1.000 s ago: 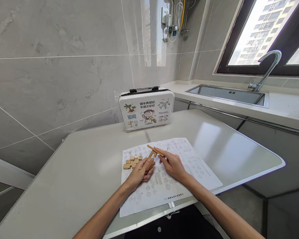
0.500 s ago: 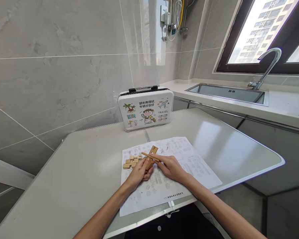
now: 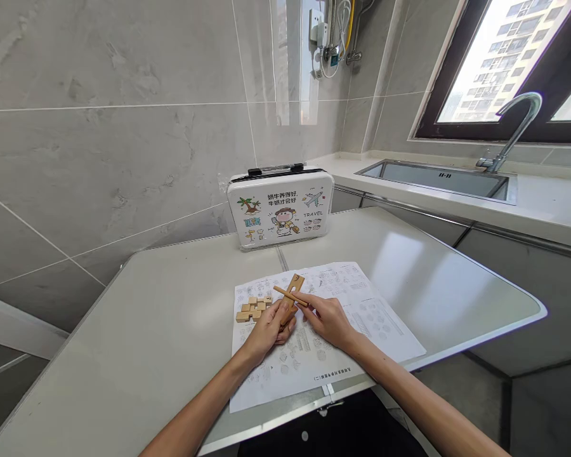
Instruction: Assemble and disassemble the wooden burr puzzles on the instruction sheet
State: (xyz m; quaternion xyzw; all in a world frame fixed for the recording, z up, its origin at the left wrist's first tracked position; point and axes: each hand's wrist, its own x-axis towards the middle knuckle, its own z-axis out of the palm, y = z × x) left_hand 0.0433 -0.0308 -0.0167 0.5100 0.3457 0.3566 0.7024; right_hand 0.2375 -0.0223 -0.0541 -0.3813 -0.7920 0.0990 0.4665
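My left hand is closed round the lower end of a flat wooden bar that stands tilted up from the printed sheet. My right hand pinches a thin wooden stick and holds it crosswise against that bar. Both hands rest over the middle of the sheet. Just left of my left hand lies a small cluster of wooden blocks on the paper.
A white tin case with cartoon prints stands upright at the back of the folding table. To the right runs a counter with a steel sink and a tap. Tiled wall behind.
The thin stick has swung from pointing up-left above the bar to lying across it, lower down. The bar stands a little more upright. Both hands stay in place.
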